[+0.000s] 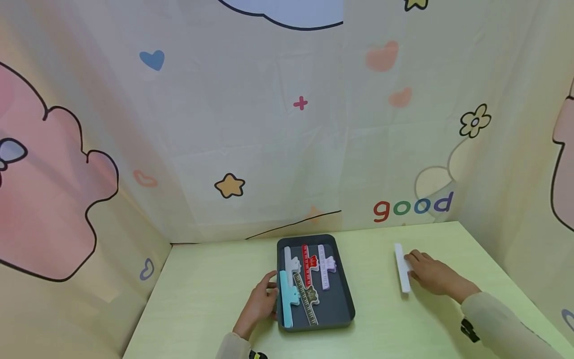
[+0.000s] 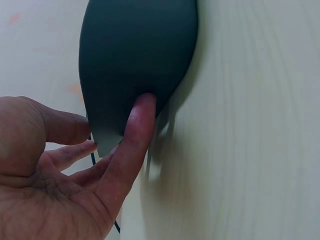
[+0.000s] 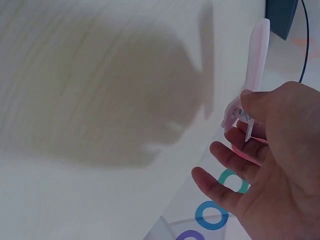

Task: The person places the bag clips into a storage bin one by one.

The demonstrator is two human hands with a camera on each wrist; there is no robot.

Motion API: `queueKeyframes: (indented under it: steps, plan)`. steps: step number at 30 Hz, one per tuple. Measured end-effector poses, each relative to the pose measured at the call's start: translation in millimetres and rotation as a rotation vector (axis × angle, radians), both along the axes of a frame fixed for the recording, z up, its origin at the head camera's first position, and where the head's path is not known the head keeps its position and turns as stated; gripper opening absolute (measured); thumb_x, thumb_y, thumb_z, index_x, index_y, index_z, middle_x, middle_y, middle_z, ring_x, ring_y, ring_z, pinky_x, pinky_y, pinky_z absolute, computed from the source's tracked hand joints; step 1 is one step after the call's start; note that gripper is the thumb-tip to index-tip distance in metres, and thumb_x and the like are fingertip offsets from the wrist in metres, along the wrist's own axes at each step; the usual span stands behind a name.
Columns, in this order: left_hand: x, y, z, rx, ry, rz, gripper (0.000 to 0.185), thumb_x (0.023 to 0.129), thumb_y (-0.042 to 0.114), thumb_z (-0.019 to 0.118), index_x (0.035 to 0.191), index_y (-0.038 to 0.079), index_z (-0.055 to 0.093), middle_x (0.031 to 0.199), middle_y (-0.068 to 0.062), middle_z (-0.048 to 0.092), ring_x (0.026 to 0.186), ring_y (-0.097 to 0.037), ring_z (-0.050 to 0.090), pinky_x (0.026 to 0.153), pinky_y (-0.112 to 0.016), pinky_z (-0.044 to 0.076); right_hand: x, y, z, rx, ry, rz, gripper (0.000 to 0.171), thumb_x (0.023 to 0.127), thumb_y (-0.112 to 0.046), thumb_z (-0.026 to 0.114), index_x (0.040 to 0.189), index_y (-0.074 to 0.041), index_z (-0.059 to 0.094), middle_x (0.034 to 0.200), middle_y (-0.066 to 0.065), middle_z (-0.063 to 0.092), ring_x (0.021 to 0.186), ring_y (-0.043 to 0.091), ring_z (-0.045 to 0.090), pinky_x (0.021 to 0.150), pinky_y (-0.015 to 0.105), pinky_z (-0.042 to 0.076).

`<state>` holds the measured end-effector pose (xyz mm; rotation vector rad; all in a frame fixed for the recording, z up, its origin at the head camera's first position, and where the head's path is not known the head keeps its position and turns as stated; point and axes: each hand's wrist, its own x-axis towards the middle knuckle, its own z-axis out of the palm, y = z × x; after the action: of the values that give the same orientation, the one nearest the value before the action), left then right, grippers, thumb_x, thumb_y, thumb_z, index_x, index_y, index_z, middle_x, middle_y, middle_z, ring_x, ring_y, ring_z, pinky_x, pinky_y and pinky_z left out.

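Grey tray (image 1: pixel 345 304); white clip (image 1: pixel 402 269); pale-green table (image 1: pixel 202 299)
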<state>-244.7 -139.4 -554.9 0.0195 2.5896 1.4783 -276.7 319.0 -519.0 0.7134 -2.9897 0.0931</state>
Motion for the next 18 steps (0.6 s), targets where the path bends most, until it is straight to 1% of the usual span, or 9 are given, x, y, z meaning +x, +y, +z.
queueKeyframes:
  steps: [3,11,14,18]
  plan:
    - [-0.9,0,-0.5,-0.005,-0.005,0.004,0.050,0.101,0.011,0.048,0.150,0.017,0.038,0.134,-0.024,0.054,0.101,-0.029,0.058,0.058,-0.035,0.057,1.6,-5,4.2,0.002,0.034,0.014,0.041,0.092,-0.017,0.066,0.124,0.006,0.054,0.118,0.018,0.055,0.104,0.034,0.057,0.085,0.051,0.055]
    - [-2.2,0,-0.4,-0.001,-0.003,0.001,0.050,0.101,0.010,0.048,0.150,0.016,0.038,0.134,-0.025,0.054,0.101,-0.029,0.058,0.058,-0.034,0.057,8.9,-25,19.6,-0.027,0.071,0.045,0.042,0.092,-0.017,0.066,0.125,0.005,0.054,0.119,0.017,0.056,0.104,0.033,0.058,0.081,0.050,0.055]
    - [-2.0,0,-0.7,0.009,-0.009,0.001,0.050,0.101,0.010,0.048,0.150,0.016,0.037,0.135,-0.025,0.053,0.100,-0.028,0.058,0.057,-0.034,0.057,11.3,-32,24.2,-0.026,0.101,0.061,0.041,0.092,-0.016,0.067,0.125,0.005,0.054,0.119,0.016,0.057,0.105,0.033,0.058,0.079,0.049,0.055]
    - [-1.2,0,-1.5,0.006,-0.008,0.005,0.051,0.101,0.010,0.049,0.150,0.016,0.038,0.134,-0.025,0.054,0.100,-0.029,0.058,0.058,-0.035,0.057,13.8,-41,29.6,-0.015,0.138,0.085,0.041,0.092,-0.016,0.067,0.125,0.004,0.054,0.120,0.016,0.057,0.108,0.033,0.058,0.077,0.047,0.055]
